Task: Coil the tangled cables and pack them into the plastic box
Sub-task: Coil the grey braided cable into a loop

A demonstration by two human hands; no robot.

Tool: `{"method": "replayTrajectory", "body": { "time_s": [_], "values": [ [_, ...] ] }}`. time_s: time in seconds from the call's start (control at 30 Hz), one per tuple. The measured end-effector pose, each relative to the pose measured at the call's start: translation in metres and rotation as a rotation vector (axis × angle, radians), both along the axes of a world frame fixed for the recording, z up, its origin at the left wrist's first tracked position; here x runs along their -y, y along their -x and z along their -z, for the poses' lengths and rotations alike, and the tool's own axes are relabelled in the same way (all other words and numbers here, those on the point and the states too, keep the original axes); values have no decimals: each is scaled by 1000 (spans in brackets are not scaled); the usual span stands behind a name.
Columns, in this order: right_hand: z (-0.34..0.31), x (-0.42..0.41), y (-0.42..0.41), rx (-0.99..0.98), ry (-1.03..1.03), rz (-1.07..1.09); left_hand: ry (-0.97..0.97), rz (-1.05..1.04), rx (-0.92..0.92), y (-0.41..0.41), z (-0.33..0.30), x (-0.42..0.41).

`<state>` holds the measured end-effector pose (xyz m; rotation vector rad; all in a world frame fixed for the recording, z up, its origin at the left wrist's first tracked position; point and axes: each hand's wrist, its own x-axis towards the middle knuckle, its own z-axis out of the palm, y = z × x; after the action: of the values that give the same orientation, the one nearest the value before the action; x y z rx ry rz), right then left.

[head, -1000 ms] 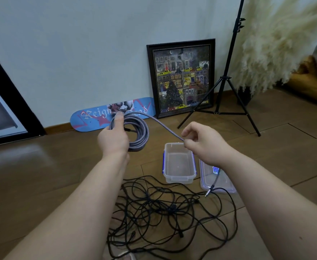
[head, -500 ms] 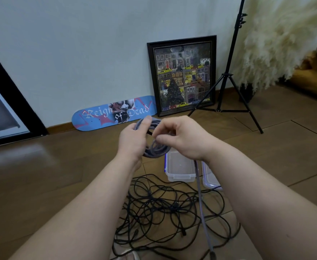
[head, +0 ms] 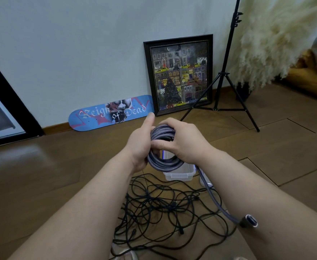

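So that the loops do not spring apart, my left hand [head: 139, 145] grips the grey cable [head: 161, 147] coil while my right hand [head: 184, 142] pinches it. Its loose end hangs toward five o'clock. The plastic box [head: 179, 173] waits just below, with black cables [head: 165, 209] tangled at six o'clock.

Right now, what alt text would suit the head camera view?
Two hands, left hand and right hand, hold a coiled grey cable above a clear plastic box. Tangled black cables lie on the wooden floor.
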<state>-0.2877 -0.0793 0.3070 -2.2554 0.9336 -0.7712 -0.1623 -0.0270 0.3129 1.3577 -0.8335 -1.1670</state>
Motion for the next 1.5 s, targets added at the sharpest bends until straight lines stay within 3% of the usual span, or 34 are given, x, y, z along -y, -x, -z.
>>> {"method": "replayTrajectory", "body": {
  "time_s": [0.37,0.47,0.6,0.83,1.13,1.33,1.5],
  "values": [
    [-8,3,-3,338,-119,356,35,-93,-74,14,5,1],
    [-8,-2,-9,286,-106,300,89,-221,-185,17,4,3],
    [-2,-7,-12,231,-136,166,153,-389,-54,7,2,4],
    [-9,-6,2,157,-175,55,201,-420,86,-11,0,10],
    [-27,-4,28,148,-574,-77,186,-491,137,-37,6,10],
    [-24,-4,24,-144,-626,-147,208,-545,185,-38,11,10],
    [-20,-3,16,-95,-649,-56,201,-578,201,-38,11,9]
  ]
}}
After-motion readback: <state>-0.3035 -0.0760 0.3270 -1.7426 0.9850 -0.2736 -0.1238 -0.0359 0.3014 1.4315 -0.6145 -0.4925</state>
